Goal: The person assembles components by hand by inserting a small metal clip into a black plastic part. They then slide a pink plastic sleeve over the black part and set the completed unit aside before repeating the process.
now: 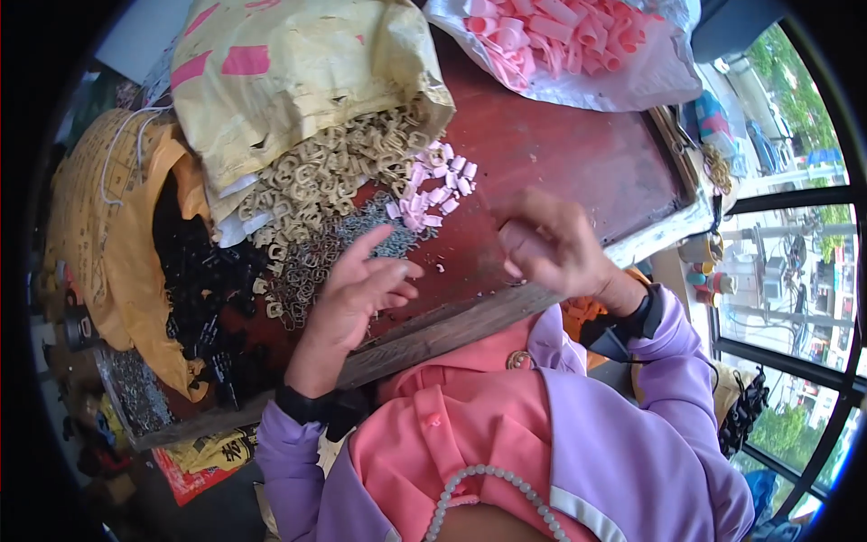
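Note:
My left hand [357, 287] hovers over the near edge of the red table [578, 135], index finger stretched out, the other fingers loosely bent and apart, nothing visible in it. To the right, my right hand [555, 244] is closed, its fingers curled toward the thumb; whatever they hold, if anything, is hidden. Just beyond my left hand lie small grey metal pieces [375, 221] and a heap of darker wire rings [302, 271]. Small pale pink plastic pieces [433, 190] sit behind them. Beige buckle-like pieces [316, 172] spill from a large cream sack [307, 72].
A white plastic bag [623, 90] of larger pink pieces [560, 36] stands at the far right. On the left, a tan sack [113, 253] opens onto black plastic parts [203, 280]. The wooden table edge [433, 334] runs close to my body. Windows [795, 262] line the right side.

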A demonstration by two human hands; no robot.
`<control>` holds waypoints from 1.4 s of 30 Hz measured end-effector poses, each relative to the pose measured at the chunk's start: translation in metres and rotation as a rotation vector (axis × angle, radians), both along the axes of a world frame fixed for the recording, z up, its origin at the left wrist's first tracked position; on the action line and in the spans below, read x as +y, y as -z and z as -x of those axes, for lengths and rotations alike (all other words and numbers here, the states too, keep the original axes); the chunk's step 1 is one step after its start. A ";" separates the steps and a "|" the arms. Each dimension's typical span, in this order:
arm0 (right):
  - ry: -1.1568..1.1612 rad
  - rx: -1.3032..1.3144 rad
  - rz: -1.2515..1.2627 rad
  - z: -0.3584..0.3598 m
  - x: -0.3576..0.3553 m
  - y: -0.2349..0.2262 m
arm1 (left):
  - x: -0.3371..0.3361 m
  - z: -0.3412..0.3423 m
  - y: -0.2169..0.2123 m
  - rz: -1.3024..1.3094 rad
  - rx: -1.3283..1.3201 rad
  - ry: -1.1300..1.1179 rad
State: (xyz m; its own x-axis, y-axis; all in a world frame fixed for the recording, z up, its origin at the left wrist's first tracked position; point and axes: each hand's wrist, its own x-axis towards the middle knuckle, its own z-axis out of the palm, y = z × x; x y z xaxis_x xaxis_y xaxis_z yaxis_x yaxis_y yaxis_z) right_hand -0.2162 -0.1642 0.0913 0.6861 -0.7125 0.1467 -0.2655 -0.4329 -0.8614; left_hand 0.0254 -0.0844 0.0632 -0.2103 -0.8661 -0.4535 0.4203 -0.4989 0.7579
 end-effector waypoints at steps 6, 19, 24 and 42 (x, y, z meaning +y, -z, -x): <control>0.551 0.284 -0.085 0.130 0.038 0.000 | 0.021 -0.069 0.017 0.121 -0.294 -0.264; 0.558 0.443 0.175 0.127 0.032 0.020 | 0.108 -0.169 0.038 0.023 -2.065 0.065; 0.243 0.254 0.133 0.049 0.006 0.016 | 0.114 -0.175 0.060 0.049 -1.910 -0.010; -0.599 0.270 0.428 -0.135 0.021 0.072 | 0.114 -0.149 0.040 0.054 -0.258 -0.634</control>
